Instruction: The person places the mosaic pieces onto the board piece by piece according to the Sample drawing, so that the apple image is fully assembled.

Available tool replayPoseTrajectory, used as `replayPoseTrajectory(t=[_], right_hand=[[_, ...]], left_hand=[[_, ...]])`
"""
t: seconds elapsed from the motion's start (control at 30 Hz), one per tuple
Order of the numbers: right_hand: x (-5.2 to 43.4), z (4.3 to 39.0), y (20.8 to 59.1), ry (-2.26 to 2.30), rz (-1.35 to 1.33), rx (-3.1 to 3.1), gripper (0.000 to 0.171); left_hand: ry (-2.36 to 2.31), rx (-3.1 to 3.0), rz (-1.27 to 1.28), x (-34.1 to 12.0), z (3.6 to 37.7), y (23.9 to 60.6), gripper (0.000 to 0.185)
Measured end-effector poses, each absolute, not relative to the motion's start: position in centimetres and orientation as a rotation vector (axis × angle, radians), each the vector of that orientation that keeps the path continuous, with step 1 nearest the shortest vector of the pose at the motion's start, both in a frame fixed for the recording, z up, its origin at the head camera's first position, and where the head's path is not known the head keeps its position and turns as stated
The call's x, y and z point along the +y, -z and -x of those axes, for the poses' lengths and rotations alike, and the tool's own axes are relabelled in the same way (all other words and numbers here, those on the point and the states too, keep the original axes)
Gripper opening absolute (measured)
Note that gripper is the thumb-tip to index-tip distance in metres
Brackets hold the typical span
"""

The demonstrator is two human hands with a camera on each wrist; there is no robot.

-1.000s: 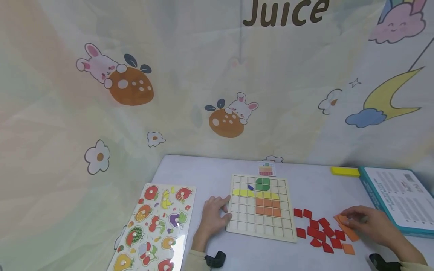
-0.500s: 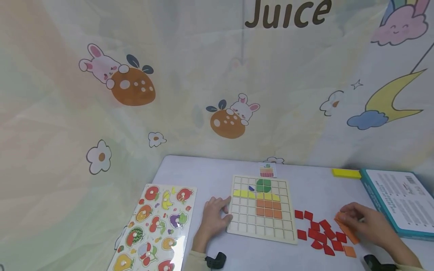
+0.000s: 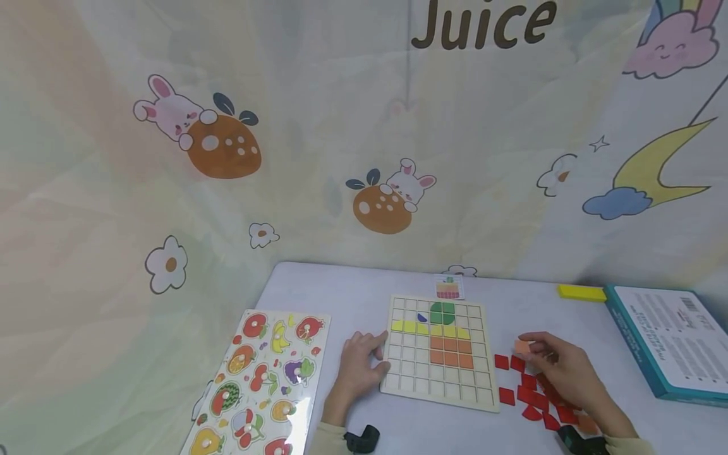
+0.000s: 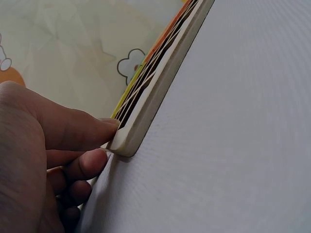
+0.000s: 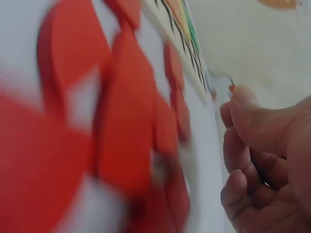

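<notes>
Right wrist view blurred, right hand (image 3: 560,366) pinching orange tile (image 3: 522,346), mostly hidden.

Red tiles (image 5: 121,121) motion-blurred in right wrist view; box (image 3: 671,341) cut off by frame edge.

Pale matt wooden grid board (image 3: 438,385), smooth red tiles (image 3: 526,395), glossy fruit puzzle (image 3: 258,385), matt white table (image 3: 341,291)

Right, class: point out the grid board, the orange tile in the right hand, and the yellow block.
grid board (image 3: 423,373): head view, on bare cells in its lower left part.
orange tile (image 3: 521,346): head view, on its top face at the fingertips.
yellow block (image 3: 581,292): head view, on the middle of its top.
</notes>
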State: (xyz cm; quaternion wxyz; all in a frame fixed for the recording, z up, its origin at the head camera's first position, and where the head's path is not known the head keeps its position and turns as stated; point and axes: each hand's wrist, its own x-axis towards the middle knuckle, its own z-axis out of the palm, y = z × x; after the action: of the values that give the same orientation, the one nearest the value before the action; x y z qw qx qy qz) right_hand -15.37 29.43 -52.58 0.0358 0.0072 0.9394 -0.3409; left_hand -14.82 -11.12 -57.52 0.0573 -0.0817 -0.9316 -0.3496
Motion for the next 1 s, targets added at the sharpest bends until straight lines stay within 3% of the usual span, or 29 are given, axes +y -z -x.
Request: replayPoseTrajectory(t=[0.57,1.0], right_hand=[[18.7,17.3,53.5,1.241,0.412,2.935,0.029],[14.4,18.8,54.0,1.219,0.414,2.826,0.025]], left_hand=[[1.077,-2.818,0.224,-11.1,14.7,57.3,0.062],[1.088,-2.821,0.212,-11.0,14.7,57.4,0.062]])
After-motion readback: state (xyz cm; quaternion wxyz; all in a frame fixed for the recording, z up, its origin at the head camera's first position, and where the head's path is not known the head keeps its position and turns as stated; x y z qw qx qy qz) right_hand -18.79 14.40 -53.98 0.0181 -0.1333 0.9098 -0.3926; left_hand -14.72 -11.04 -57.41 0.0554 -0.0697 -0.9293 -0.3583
